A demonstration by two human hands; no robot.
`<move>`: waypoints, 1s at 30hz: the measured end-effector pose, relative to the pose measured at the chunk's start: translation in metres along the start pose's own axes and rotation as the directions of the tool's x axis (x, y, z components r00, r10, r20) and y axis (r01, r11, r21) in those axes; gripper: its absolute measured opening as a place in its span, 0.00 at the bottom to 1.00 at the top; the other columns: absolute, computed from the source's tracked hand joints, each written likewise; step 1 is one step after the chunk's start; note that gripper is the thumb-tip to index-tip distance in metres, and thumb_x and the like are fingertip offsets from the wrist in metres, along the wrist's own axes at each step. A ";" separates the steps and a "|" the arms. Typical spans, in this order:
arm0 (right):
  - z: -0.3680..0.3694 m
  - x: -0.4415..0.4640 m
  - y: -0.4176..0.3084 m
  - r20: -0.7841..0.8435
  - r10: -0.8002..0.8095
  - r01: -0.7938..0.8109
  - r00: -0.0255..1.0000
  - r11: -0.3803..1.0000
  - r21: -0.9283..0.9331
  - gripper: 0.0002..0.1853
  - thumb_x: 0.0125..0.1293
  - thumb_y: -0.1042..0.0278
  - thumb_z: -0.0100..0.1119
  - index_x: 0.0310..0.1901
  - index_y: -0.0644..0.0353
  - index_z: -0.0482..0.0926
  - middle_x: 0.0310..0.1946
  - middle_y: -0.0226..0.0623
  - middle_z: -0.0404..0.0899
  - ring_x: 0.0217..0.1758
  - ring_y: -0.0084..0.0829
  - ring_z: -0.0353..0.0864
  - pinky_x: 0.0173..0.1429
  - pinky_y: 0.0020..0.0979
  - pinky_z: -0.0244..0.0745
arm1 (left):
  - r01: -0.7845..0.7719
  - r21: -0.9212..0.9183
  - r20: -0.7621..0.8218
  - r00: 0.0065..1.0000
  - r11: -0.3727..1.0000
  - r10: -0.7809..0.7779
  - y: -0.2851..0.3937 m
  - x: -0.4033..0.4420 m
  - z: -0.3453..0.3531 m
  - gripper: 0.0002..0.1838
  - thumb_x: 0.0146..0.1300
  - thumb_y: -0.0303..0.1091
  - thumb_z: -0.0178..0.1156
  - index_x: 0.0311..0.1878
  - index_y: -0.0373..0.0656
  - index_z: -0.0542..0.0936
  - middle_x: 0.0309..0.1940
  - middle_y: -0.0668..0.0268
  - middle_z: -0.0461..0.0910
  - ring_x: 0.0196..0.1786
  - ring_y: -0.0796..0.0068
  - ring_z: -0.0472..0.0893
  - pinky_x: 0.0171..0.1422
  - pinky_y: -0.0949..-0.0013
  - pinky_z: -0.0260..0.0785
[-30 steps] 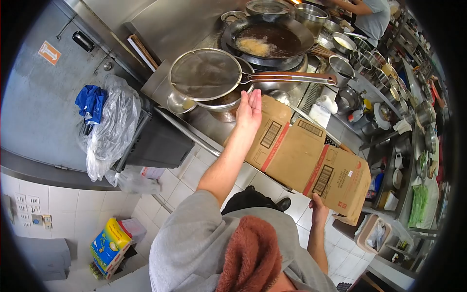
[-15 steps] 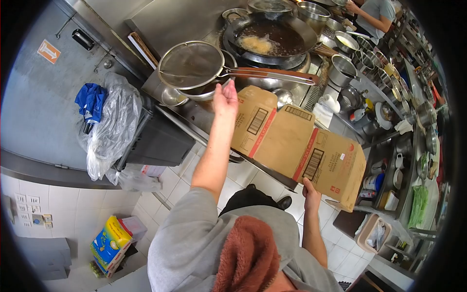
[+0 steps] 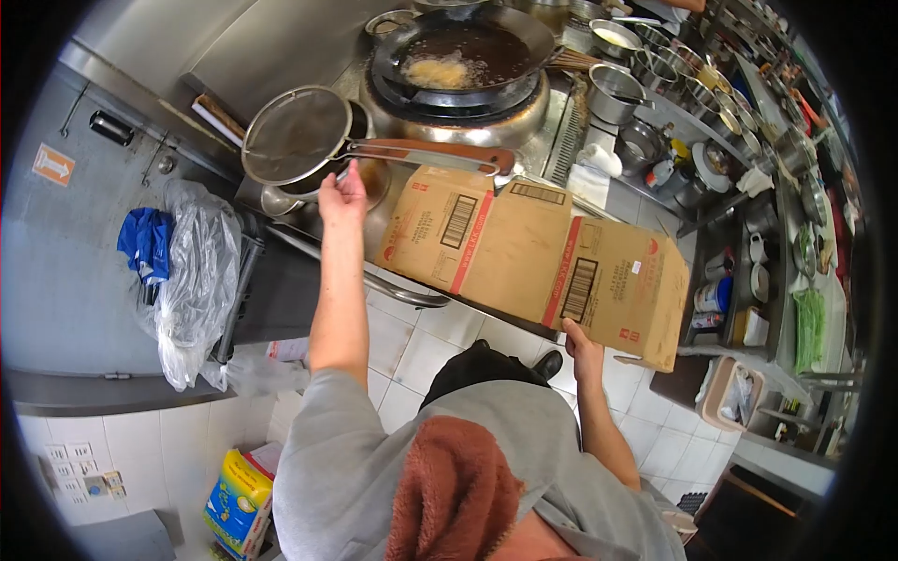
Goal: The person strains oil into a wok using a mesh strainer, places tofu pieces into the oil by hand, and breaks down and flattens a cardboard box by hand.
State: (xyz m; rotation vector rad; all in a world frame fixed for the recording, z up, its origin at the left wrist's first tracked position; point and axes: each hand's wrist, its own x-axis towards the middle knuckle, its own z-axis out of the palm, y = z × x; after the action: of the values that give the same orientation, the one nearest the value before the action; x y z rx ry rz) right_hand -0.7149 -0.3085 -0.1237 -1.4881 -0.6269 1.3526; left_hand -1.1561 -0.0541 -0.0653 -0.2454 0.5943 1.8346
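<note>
My right hand grips the lower edge of a flattened brown cardboard box, thumb on top. The cardboard has red stripes and barcodes and lies tilted across the front of the stove. My left hand is raised left of the cardboard, fingers apart, with nothing visible in it. Its fingertips are just below the neck of a round mesh strainer; I cannot tell whether they touch. The strainer rests over a metal pot, its wooden handle pointing right above the cardboard.
Behind, a wok of dark oil holds bubbling pale food. Pots, including a saucepan, stand at right, beside a white cloth. Plastic bags hang at left. A pale bin stands right of me.
The view has swung, so the stove appears farther left. My left hand has shifted slightly left along the strainer. My right hand keeps its hold on the cardboard.
</note>
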 end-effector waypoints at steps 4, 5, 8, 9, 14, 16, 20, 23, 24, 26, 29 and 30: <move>0.003 -0.003 -0.008 -0.010 -0.019 0.019 1.000 0.999 -0.036 0.16 0.64 0.65 0.62 0.20 0.52 0.70 0.13 0.18 0.59 0.14 0.15 0.52 0.20 0.25 0.44 | 0.029 -0.003 -0.013 0.999 1.000 -0.029 0.024 0.008 -0.009 0.21 0.72 0.33 0.46 0.51 0.16 0.66 0.49 0.37 0.76 0.49 0.51 0.82 0.49 0.64 0.83; 0.004 -0.003 -0.008 -0.022 -0.019 0.018 1.000 0.999 -0.029 0.16 0.64 0.65 0.62 0.20 0.52 0.70 0.13 0.18 0.59 0.14 0.15 0.52 0.20 0.25 0.44 | 0.055 0.046 0.002 0.998 0.997 -0.055 0.026 0.002 -0.009 0.20 0.72 0.34 0.47 0.49 0.17 0.67 0.47 0.40 0.78 0.48 0.53 0.83 0.49 0.65 0.83; 0.002 -0.006 -0.006 -0.033 -0.033 0.032 0.999 0.998 -0.045 0.16 0.63 0.63 0.64 0.20 0.53 0.71 0.14 0.19 0.60 0.16 0.16 0.54 0.21 0.25 0.47 | 0.074 0.121 -0.070 0.995 0.990 -0.066 0.018 -0.028 -0.013 0.21 0.71 0.37 0.51 0.54 0.26 0.69 0.45 0.48 0.80 0.43 0.59 0.84 0.43 0.68 0.82; 0.002 -0.008 -0.006 -0.039 -0.029 0.026 0.999 0.997 -0.079 0.13 0.63 0.62 0.64 0.24 0.57 0.75 0.17 0.20 0.64 0.19 0.17 0.58 0.23 0.25 0.52 | 0.150 0.392 0.040 0.983 0.908 -0.180 0.015 -0.037 -0.024 0.18 0.69 0.36 0.53 0.53 0.30 0.72 0.43 0.52 0.81 0.41 0.64 0.84 0.39 0.71 0.80; 0.001 -0.015 -0.009 -0.019 0.016 -0.019 1.000 0.981 -0.191 0.13 0.62 0.61 0.65 0.29 0.62 0.80 0.20 0.23 0.70 0.23 0.19 0.65 0.27 0.25 0.59 | -0.331 0.880 0.186 0.900 -0.341 -0.393 -0.048 -0.061 -0.038 0.17 0.63 0.41 0.62 0.47 0.38 0.78 0.46 0.56 0.82 0.43 0.71 0.82 0.42 0.69 0.75; -0.003 -0.012 -0.009 -0.005 -0.051 0.049 0.999 0.985 -0.163 0.13 0.62 0.61 0.65 0.29 0.62 0.80 0.20 0.24 0.72 0.23 0.19 0.68 0.28 0.25 0.61 | -0.450 0.629 0.384 0.889 -0.634 -0.249 -0.069 -0.037 -0.044 0.33 0.56 0.51 0.66 0.58 0.37 0.73 0.48 0.55 0.82 0.51 0.58 0.81 0.57 0.61 0.73; 0.007 -0.012 -0.012 -0.016 -0.231 0.229 0.973 0.970 -0.076 0.15 0.62 0.60 0.66 0.40 0.66 0.83 0.36 0.35 0.82 0.40 0.27 0.79 0.46 0.28 0.74 | -0.322 0.498 0.289 0.937 -0.805 -0.196 -0.081 -0.007 -0.027 0.46 0.49 0.61 0.68 0.64 0.38 0.69 0.56 0.48 0.78 0.62 0.52 0.74 0.67 0.59 0.65; 0.008 -0.010 -0.016 0.037 -0.177 0.181 0.983 0.964 -0.193 0.19 0.62 0.59 0.66 0.47 0.68 0.82 0.44 0.40 0.83 0.49 0.30 0.79 0.55 0.31 0.73 | -0.316 0.427 0.267 0.939 -0.847 -0.216 -0.080 0.012 -0.037 0.49 0.44 0.57 0.74 0.66 0.38 0.68 0.57 0.48 0.77 0.64 0.52 0.73 0.69 0.61 0.63; 0.007 -0.005 -0.013 0.036 -0.171 0.175 0.985 0.965 -0.195 0.19 0.62 0.59 0.66 0.47 0.68 0.82 0.44 0.40 0.83 0.49 0.30 0.79 0.55 0.31 0.73 | -0.356 0.549 0.248 0.933 -0.756 -0.259 -0.074 0.021 -0.045 0.49 0.44 0.52 0.76 0.66 0.38 0.67 0.57 0.49 0.77 0.63 0.53 0.74 0.67 0.59 0.65; 0.009 0.009 -0.005 0.067 -0.069 0.082 0.995 0.972 -0.222 0.21 0.62 0.57 0.66 0.48 0.68 0.82 0.44 0.40 0.83 0.48 0.31 0.79 0.54 0.31 0.73 | -0.381 0.658 0.232 0.923 -0.650 -0.307 -0.063 0.012 -0.041 0.49 0.43 0.47 0.78 0.66 0.38 0.67 0.57 0.50 0.77 0.62 0.54 0.74 0.66 0.56 0.66; 0.004 0.010 -0.004 0.070 -0.097 0.110 0.993 0.969 -0.220 0.22 0.62 0.55 0.65 0.47 0.68 0.82 0.44 0.41 0.83 0.48 0.31 0.79 0.54 0.31 0.72 | -0.098 0.817 -0.182 0.891 -0.569 -0.415 -0.051 -0.029 -0.012 0.51 0.41 0.38 0.80 0.68 0.38 0.63 0.56 0.53 0.77 0.58 0.57 0.76 0.61 0.54 0.70; 0.004 0.012 -0.003 0.067 -0.096 0.109 0.993 0.968 -0.228 0.22 0.61 0.56 0.65 0.47 0.68 0.82 0.44 0.41 0.83 0.48 0.31 0.79 0.54 0.31 0.72 | -0.024 0.795 -0.263 0.887 -0.606 -0.380 -0.047 -0.035 -0.008 0.53 0.42 0.37 0.80 0.70 0.38 0.59 0.56 0.54 0.76 0.56 0.59 0.77 0.59 0.54 0.71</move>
State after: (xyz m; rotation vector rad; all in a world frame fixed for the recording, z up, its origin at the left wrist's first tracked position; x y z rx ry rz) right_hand -0.7156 -0.2958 -0.1254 -1.5823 -0.9111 1.2775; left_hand -1.1014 -0.0756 -0.0696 1.1599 1.6770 0.0207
